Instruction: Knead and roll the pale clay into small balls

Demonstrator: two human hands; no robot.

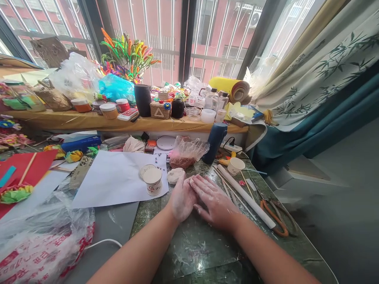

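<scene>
White powder coats both hands above the dark green tabletop. My left hand is cupped with its palm turned up. Over it lies my right hand, fingers straight and together, the two palms closed against each other. Whatever is between them is hidden. Just beyond my left fingertips sits a lump of white dough or clay. To its left, a paper cup filled with white powder stands on a white paper sheet, with a round lid behind it.
On the right lie a white rolling rod, thin sticks, orange-handled scissors and another paper cup. A dark blue bottle and a plastic bag of brown material stand behind. Crumpled plastic covers the left. Jars line the sill.
</scene>
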